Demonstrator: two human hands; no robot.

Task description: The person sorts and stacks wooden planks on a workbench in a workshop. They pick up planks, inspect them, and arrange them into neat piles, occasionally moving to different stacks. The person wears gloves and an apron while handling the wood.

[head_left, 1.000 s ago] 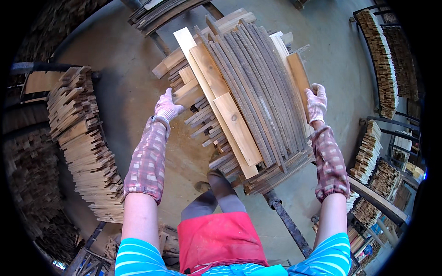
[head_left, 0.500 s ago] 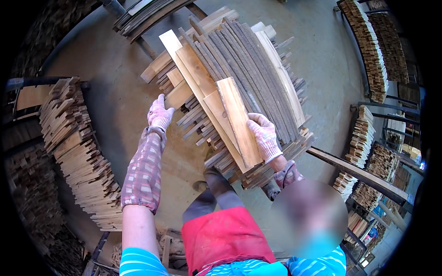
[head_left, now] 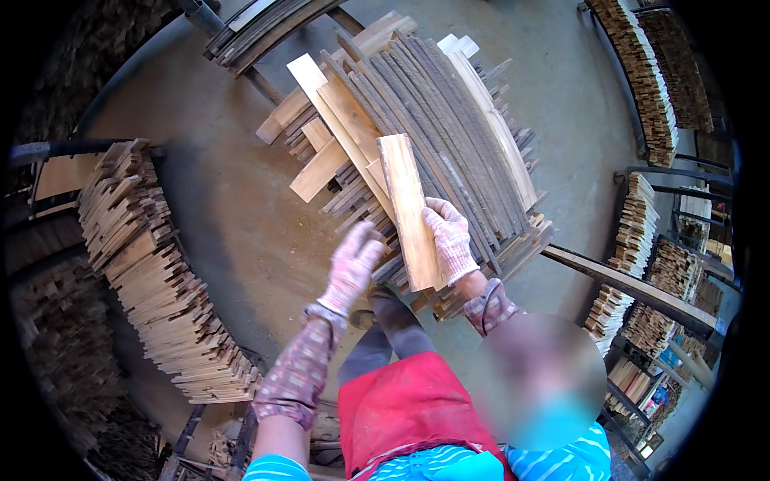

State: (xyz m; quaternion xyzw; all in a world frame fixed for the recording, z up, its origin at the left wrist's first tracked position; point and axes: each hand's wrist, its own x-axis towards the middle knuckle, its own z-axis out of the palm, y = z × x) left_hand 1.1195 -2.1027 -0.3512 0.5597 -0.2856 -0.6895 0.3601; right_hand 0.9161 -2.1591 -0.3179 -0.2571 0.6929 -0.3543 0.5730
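Note:
A short wooden board (head_left: pixel 406 212) with a dark strip along its upper edges is tilted over the lumber pile. My right hand (head_left: pixel 450 242), in a pale knitted glove, grips it by its right edge, thumb on top. My left hand (head_left: pixel 353 268), gloved alike, is in the air left of the board's lower part. Its fingers are stretched out and slightly smeared, with nothing in them. Beneath lie long pale boards (head_left: pixel 341 120) and a stack of grey-brown planks (head_left: pixel 449 136). A shorter board (head_left: pixel 319 170) juts out from the pile's left side.
A long row of stacked wood strips (head_left: pixel 164 280) stands to my left. More stacks (head_left: pixel 634 68) line the right, beside a dark beam (head_left: pixel 630 287) reaching toward the pile. Further planks (head_left: pixel 273 36) lie on a rack at the far left. Concrete floor (head_left: pixel 216 160) surrounds the pile.
My left hand has left the jutting board's end and moved right and nearer, toward the held board. My right hand keeps its grip, and the held board stands slightly more upright.

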